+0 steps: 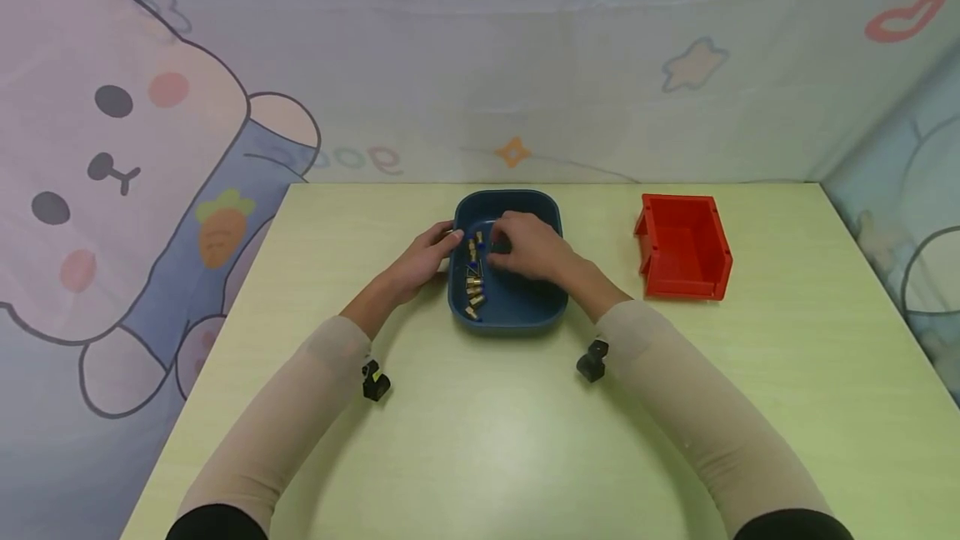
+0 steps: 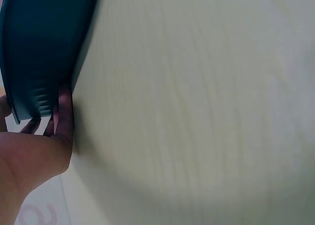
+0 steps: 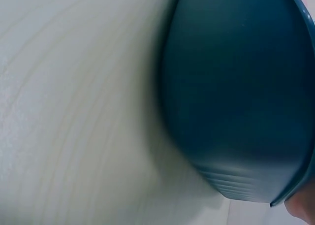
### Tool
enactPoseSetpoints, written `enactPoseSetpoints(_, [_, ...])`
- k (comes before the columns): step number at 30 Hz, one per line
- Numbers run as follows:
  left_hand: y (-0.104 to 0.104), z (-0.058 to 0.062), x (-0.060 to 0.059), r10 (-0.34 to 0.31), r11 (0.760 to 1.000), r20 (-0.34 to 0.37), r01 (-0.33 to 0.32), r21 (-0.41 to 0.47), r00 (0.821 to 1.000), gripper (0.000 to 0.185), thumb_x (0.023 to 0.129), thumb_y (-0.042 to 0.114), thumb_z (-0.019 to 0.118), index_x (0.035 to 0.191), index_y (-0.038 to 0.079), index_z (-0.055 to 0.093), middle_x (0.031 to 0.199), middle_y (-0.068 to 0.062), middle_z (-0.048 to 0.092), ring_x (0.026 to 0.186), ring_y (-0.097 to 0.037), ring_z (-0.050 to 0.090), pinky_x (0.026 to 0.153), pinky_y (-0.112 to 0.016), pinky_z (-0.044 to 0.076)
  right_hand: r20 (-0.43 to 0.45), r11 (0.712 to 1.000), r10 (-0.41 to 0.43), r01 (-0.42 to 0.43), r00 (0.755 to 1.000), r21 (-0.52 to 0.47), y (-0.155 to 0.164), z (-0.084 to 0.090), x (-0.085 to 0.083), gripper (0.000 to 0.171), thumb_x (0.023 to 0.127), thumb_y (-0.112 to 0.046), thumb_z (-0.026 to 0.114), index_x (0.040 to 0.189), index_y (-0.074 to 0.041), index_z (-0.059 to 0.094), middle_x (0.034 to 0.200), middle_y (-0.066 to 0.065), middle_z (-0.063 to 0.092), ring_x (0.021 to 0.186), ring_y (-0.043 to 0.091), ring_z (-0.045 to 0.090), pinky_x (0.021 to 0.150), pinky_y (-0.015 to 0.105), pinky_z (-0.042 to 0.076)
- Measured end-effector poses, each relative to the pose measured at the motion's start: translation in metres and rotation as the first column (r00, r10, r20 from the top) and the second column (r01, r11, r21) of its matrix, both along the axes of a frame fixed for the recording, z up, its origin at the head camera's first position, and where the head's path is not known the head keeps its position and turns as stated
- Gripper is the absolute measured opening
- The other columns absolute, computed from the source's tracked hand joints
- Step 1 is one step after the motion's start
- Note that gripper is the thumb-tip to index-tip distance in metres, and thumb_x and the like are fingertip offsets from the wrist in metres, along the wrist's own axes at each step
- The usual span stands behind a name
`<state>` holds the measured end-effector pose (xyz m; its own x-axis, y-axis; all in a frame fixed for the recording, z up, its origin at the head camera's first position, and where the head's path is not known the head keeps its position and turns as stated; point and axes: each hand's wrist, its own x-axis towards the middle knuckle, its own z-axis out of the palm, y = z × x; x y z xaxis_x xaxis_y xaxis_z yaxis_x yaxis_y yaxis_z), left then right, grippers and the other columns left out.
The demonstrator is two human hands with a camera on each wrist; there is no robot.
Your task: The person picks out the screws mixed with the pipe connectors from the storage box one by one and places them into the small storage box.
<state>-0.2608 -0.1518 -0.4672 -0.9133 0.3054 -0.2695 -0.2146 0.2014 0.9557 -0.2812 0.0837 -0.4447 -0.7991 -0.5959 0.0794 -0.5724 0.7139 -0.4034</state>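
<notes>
A dark blue tray stands on the table in the head view; its outer wall also fills part of both wrist views. Several small brass fittings with blue parts lie along its left side. My left hand grips the tray's left edge, thumb at the rim and fingers against the outer wall. Inside the tray is my right hand, bent over beside the fittings. Its thumb and forefinger are parted, with no fitting visible between them. The right wrist view catches only a bit of that hand past the rim.
A red open-front bin sits on the table to the right of the tray. The pale wood-grain table ends at the back against a hanging cloth printed with cartoons. Small black devices are worn on both wrists.
</notes>
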Motion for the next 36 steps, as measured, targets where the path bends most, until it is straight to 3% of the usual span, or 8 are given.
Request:
enactPoseSetpoints(13, [0.0006, -0.0002, 0.0001, 0.004, 1.000, 0.001, -0.004, 0.022, 1.000, 0.061, 0.114, 0.041, 0.048, 0.166, 0.013, 0.031, 0.169, -0.013, 0.033, 0.155, -0.036, 0.033, 0.121, -0.056, 0.039, -0.018, 0.982, -0.007, 0.003, 1.000, -0.190, 0.0055, -0.0011, -0.0027, 0.029, 0.096, -0.026, 0.082, 0.110, -0.002, 0.073, 0.105, 0.011, 0.069, 0.097, 0.026, 0.067, 0.090, 0.040, 0.057])
enactPoseSetpoints(23, [0.0006, -0.0001, 0.0002, 0.003, 1.000, 0.002, -0.003, 0.021, 1.000, 0.062, 0.114, 0.041, 0.047, 0.166, 0.012, 0.030, 0.168, -0.013, 0.035, 0.155, -0.035, 0.034, 0.121, -0.057, 0.038, -0.004, 0.980, -0.006, 0.005, 1.000, -0.200, 0.0054, 0.0017, -0.0009, 0.030, 0.096, -0.026, 0.082, 0.112, -0.002, 0.073, 0.107, 0.011, 0.069, 0.099, 0.025, 0.067, 0.091, 0.040, 0.057])
enactPoseSetpoints(36, [0.0011, -0.0002, 0.0025, -0.001, 1.000, 0.001, 0.001, -0.007, 1.000, 0.065, 0.113, 0.047, 0.046, 0.167, 0.014, 0.029, 0.168, -0.011, 0.034, 0.155, -0.034, 0.033, 0.124, -0.056, 0.033, -0.057, 0.970, 0.012, -0.026, 0.998, -0.242, 0.0057, 0.0023, -0.0006, 0.030, 0.094, -0.026, 0.083, 0.111, -0.002, 0.073, 0.107, 0.010, 0.069, 0.098, 0.024, 0.067, 0.090, 0.040, 0.057])
